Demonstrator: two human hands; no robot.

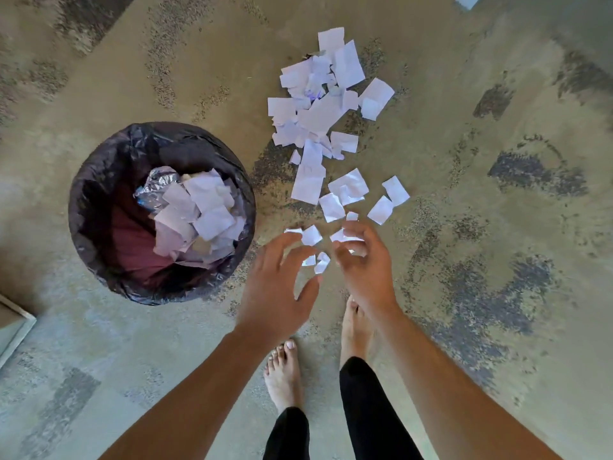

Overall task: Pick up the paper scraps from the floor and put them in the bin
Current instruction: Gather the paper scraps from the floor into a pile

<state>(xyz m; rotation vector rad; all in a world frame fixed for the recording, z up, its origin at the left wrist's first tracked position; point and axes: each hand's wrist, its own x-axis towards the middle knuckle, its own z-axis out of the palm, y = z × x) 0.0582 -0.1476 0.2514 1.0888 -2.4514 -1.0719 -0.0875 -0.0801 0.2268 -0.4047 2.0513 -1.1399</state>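
White paper scraps (318,107) lie in a long scatter on the floor, from a dense heap at the top down to a few small pieces (311,234) by my fingertips. The round bin (99,180), lined with a black bag, stands to the left and holds several scraps and crumpled foil. My left hand (278,287) hovers with fingers spread, holding nothing, just right of the bin. My right hand (365,263) has its fingers curled over a small scrap (339,235). White shows between the fingers, and I cannot tell whether they grip it.
My bare feet (283,376) stand just below the hands on the mottled grey-brown floor. A pale board edge (16,323) juts in at the left, below the bin. One stray scrap (467,1) lies at the top right edge.
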